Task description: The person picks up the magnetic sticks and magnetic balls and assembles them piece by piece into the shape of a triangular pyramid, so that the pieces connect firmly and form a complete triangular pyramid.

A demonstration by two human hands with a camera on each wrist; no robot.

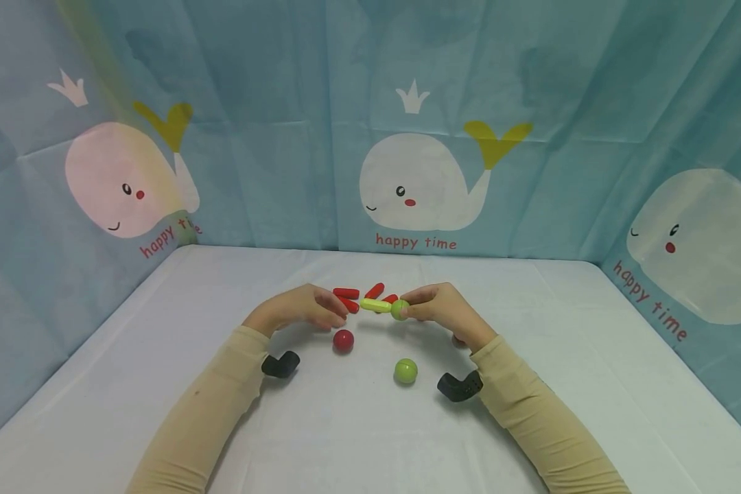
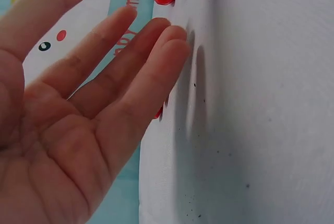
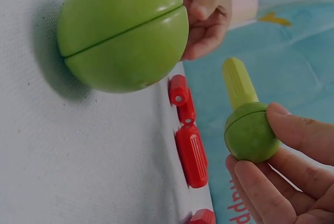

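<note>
My right hand (image 1: 441, 303) pinches a green ball (image 3: 252, 132) between thumb and fingertips, held above the table. Joined to that ball is a yellow-green rod (image 1: 375, 305), which points left toward the other hand. My left hand (image 1: 311, 307) holds nothing; its fingers are loosely extended with the palm visible in the left wrist view. Just beyond it lie several red rods (image 1: 346, 293), some with a small round metallic spot on the end. A red ball (image 1: 343, 341) sits below the left fingertips. Nearer to me rests a second green ball (image 1: 406, 371) with a groove around it.
A dark reddish ball (image 1: 459, 341) is partly hidden under the right wrist. Black wrist cameras (image 1: 460, 387) stick out from both sleeves. White cloth covers the table (image 1: 321, 439), and a blue curtain (image 1: 272, 185) with whale prints hangs behind and at the sides.
</note>
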